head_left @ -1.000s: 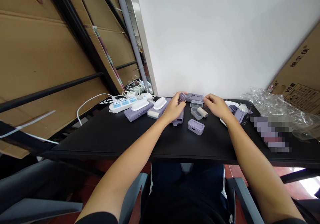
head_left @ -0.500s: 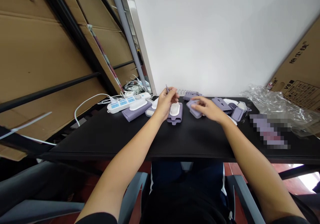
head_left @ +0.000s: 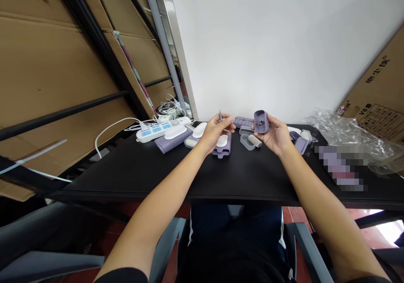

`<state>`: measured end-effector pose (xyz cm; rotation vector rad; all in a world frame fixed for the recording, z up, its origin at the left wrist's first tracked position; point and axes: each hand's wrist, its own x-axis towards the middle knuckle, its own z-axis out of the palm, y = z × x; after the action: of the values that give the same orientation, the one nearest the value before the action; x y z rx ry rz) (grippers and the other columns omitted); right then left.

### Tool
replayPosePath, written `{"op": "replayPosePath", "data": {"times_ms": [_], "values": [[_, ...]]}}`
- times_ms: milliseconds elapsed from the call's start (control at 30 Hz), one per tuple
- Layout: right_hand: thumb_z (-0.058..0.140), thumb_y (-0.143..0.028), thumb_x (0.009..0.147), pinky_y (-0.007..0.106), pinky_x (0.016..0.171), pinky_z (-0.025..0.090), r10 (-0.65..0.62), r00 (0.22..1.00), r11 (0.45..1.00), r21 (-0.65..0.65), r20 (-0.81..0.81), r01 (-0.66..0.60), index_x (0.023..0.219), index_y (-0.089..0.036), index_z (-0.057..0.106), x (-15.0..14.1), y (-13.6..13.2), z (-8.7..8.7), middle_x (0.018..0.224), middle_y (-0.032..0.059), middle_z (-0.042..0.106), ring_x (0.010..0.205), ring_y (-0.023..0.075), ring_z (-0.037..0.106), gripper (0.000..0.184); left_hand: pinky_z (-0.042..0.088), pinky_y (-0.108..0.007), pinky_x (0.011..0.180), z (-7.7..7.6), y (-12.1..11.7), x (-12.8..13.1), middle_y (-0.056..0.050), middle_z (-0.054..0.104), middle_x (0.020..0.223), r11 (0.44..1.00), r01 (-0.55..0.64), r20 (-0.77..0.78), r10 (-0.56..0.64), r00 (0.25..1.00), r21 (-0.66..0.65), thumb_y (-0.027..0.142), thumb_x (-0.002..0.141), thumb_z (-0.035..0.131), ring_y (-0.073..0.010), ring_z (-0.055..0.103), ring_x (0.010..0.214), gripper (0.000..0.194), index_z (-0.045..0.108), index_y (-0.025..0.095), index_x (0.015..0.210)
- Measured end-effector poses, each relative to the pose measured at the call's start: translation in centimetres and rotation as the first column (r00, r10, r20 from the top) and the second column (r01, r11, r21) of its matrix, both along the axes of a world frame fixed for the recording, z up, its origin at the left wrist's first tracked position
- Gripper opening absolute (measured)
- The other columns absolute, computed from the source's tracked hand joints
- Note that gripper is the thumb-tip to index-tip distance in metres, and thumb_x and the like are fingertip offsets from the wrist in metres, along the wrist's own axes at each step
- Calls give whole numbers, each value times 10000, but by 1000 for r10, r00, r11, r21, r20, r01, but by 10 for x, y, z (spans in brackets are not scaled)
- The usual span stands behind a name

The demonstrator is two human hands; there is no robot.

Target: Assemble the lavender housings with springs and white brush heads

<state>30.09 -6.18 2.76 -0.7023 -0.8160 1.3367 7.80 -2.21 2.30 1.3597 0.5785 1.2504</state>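
My left hand [head_left: 217,132] is closed, its fingers pinching a slim purple stick-like piece [head_left: 220,114]; the rest of that piece is hidden. My right hand [head_left: 275,134] holds a small purple box-shaped shell [head_left: 261,121] tilted up, with its hollow side facing me. A thin metal coil spring [head_left: 258,123] shows at the mouth of the shell. Below on the black table lies a clear plastic tray [head_left: 248,143], with a pale cylinder-like piece [head_left: 255,140] leaning at its edge. Under my left wrist stands a purple holder with a white oval pad [head_left: 222,151].
A white power strip [head_left: 160,128] with cables lies at the left, beside another purple holder [head_left: 168,142]. Behind the hands sits a slotted purple part [head_left: 243,122]. More purple pieces [head_left: 300,144] and crumpled clear plastic [head_left: 344,133] are on the right, before a cardboard box [head_left: 378,93].
My right hand has lifted the purple shell off the clear tray and turned its hollow side toward me, uncovering the tray and pale piece. My left hand has shifted slightly right.
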Motion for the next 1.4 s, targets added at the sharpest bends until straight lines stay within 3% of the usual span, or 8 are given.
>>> {"op": "replayPosePath", "data": {"times_ms": [333, 600, 1067, 1400], "values": [[657, -360, 897, 297, 531, 636, -45, 998, 998, 44, 36, 43, 1034, -251, 592, -2, -1, -2, 926, 8, 709, 738, 201, 751, 188, 480, -225, 621, 1, -1, 1, 2, 721, 775, 999, -42, -3, 41, 999, -30, 522, 734, 862, -116, 674, 676, 485, 611, 191, 985], [703, -371, 850, 294, 533, 637, -50, 996, 997, 58, 76, 46, 1052, -265, 595, -3, -1, -4, 942, -4, 693, 712, 177, 729, 252, 485, -227, 622, 2, -2, 1, -4, 723, 785, 999, -29, -25, 28, 999, -31, 525, 730, 862, -122, 680, 687, 486, 616, 191, 983], [830, -411, 763, 310, 632, 651, -113, 981, 986, 142, 159, 90, 1141, -312, 595, -5, -4, -4, 995, -15, 706, 862, 198, 740, 456, 492, -223, 613, 0, 0, 1, -14, 732, 786, 998, -33, -38, 31, 999, -55, 527, 732, 873, -121, 686, 685, 484, 621, 185, 964], [856, -411, 736, 331, 661, 657, -127, 973, 983, 156, 193, 97, 1140, -316, 606, -10, -7, -4, 983, -30, 697, 835, 177, 713, 485, 493, -242, 652, -3, 0, 2, -42, 751, 830, 999, -3, -82, -1, 997, -40, 522, 753, 861, -135, 692, 723, 468, 645, 173, 978]]}}
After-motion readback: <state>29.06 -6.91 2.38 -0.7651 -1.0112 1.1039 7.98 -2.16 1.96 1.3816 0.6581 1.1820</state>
